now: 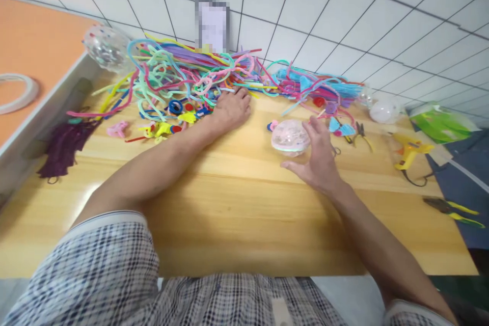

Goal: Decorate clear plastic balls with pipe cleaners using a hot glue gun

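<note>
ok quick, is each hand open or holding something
Left hand: palm down by the pipe cleaners; grip cannot be told.
Right hand: open beside the clear ball.

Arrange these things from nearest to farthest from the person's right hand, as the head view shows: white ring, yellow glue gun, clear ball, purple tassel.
Starting from the right hand:
1. Clear ball: just left of the hand, by its fingers.
2. Yellow glue gun: right side of the table.
3. Purple tassel: left side of the table.
4. White ring: far left, on the orange surface.
</note>
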The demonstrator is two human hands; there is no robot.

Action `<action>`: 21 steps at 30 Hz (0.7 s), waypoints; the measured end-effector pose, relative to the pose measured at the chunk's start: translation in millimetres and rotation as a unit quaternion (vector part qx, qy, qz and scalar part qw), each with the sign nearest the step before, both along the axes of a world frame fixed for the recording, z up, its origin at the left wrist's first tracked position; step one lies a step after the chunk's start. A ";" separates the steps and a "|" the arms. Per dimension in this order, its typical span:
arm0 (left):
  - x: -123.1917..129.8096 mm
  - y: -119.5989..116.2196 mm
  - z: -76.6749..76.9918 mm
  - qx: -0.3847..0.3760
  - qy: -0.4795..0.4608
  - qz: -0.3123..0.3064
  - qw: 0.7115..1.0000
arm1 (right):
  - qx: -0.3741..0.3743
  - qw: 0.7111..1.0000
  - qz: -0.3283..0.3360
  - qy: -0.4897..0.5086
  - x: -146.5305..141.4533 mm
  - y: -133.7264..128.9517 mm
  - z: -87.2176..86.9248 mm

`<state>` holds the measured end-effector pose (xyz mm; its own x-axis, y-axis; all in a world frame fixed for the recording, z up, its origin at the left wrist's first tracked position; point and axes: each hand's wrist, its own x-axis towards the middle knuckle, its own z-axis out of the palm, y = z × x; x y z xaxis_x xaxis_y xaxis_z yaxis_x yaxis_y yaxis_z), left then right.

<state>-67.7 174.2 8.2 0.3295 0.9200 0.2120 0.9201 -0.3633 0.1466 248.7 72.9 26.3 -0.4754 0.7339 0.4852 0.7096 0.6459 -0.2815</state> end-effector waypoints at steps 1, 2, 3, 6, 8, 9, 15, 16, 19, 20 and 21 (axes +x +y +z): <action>-0.3 -0.5 1.9 -0.006 -0.002 0.004 1.000 | 0.004 1.000 -0.003 0.003 -5.3 1.6 -0.5; -0.8 -1.5 4.0 -0.009 -0.006 0.003 1.000 | 0.008 1.000 -0.007 0.010 -9.1 3.2 -1.5; -1.2 -3.1 6.2 -0.007 -0.011 -0.005 1.000 | 0.009 1.000 -0.012 0.020 -11.2 4.6 -2.7; 0.6 -12.4 11.1 0.036 -0.037 -0.068 0.996 | -0.012 0.998 -0.018 0.060 -5.7 5.3 -6.5; 6.6 -20.4 10.7 0.067 -0.057 -0.138 0.987 | -0.031 0.995 -0.020 0.093 6.0 1.4 -7.8; 11.0 -23.9 8.9 0.073 -0.064 -0.169 0.981 | -0.035 0.993 -0.024 0.109 13.0 -1.8 -7.9; 36.2 -27.1 -7.1 0.026 -0.023 -0.248 0.968 | -0.055 0.982 -0.052 0.170 47.9 -26.6 -10.8; 37.7 -26.8 -6.9 0.026 -0.004 -0.247 0.969 | -0.066 0.980 -0.056 0.181 51.0 -29.7 -13.3; 39.2 -30.0 0.1 0.042 0.044 -0.227 0.972 | -0.085 0.970 -0.074 0.217 56.5 -34.4 -23.9; 40.0 -31.5 3.7 0.047 0.050 -0.217 0.974 | -0.087 0.966 -0.077 0.231 57.4 -34.6 -27.6; 41.3 -32.1 7.3 0.052 0.050 -0.203 0.976 | -0.086 0.963 -0.078 0.244 58.0 -34.2 -31.1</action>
